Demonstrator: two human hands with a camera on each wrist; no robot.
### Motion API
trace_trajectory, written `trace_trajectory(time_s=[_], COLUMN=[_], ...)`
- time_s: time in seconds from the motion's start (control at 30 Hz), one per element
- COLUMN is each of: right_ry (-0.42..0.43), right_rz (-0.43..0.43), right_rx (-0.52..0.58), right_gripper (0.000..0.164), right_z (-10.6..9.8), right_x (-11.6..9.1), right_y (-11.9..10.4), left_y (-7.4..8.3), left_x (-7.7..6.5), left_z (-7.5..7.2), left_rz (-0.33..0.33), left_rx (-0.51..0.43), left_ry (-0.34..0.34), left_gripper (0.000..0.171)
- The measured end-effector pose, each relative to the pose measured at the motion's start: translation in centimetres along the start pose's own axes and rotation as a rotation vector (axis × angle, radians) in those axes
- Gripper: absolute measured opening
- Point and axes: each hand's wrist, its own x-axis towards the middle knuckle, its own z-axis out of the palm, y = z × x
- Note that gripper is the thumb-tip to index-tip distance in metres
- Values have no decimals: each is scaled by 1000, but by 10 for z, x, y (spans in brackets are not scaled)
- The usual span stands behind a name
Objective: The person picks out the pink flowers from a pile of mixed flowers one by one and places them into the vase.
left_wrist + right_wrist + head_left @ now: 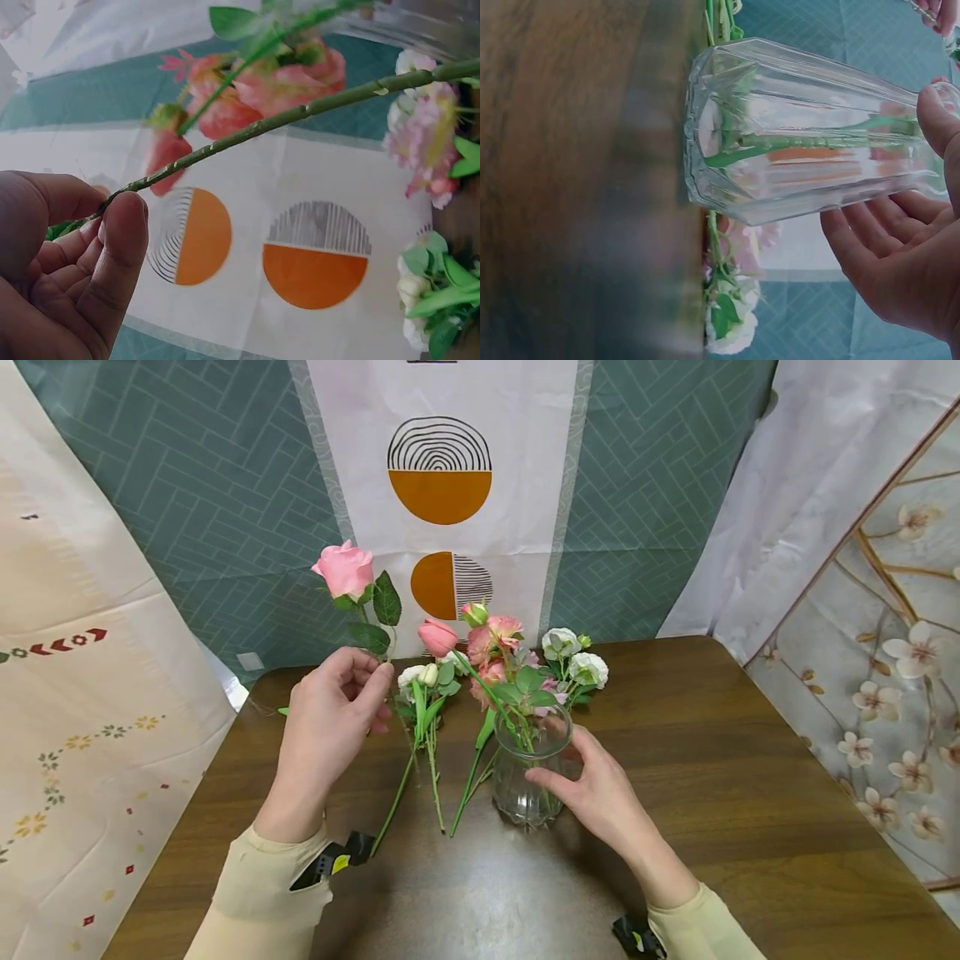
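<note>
My left hand (330, 727) pinches the stem of a pink rose (346, 570) between thumb and fingertips, the bloom upright above it. In the left wrist view the green stem (262, 126) slants out beyond the fingertips. Around the upper part of a clear glass vase (525, 785) my right hand (603, 789) keeps its thumb in front and its fingers behind. A pink tulip (437, 637) leans left out of the vase, near a coral flower cluster (487, 647). Cut stems show through the ribbed glass wall (810, 82) in the right wrist view.
White flowers with green stems (431, 735) lie on the brown table (712, 777), left of the vase. More white blooms (588, 670) lie behind it to the right. A patterned cloth (630, 527) hangs at the table's far edge.
</note>
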Motion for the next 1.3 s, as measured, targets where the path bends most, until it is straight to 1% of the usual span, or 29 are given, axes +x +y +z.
trace_trajectory(time_s=[0.17, 0.27, 0.4, 0.57, 0.7, 0.8, 0.9, 1.0, 1.1, 1.3], right_ry=[16, 33, 63, 120, 157, 182, 200, 189, 156, 61], right_rz=[-17, -25, -36, -73, -127, -197, -276, -349, -386, -412], right_rx=[7, -3, -31, -68, -98, -118, -133, -125, -120, -100], right_gripper=[75, 77, 78, 73, 68, 63, 56, 47, 37, 24], right_z=[-9, -16, -24, -32, -37, -40, -42, -41, -38, -31], right_x=[-4, -7, -9, -8, -4, 1, 5, 9, 13, 17], right_y=[-5, -9, -16, -28, -38, -46, -58, -72, -83, -102], left_y=[12, 19, 25, 30, 31, 31, 31, 31, 32, 34], left_x=[-4, -7, -9, -9, -10, -10, -11, -12, -13, -14], left_z=[-1, -1, 1, 6, 11, 15, 18, 21, 24, 29], left_rz=[16, 11, 11, 18, 17, 16, 15, 8, 5, 20], left_rx=[-77, -109, -132, -152, -182, -206, -210, -235, -269, -306], left_ry=[-40, -66, -93, -124, -145, -157, -170, -186, -196, -209], left_gripper=[17, 17, 16, 15, 13, 12, 11, 10, 10, 11])
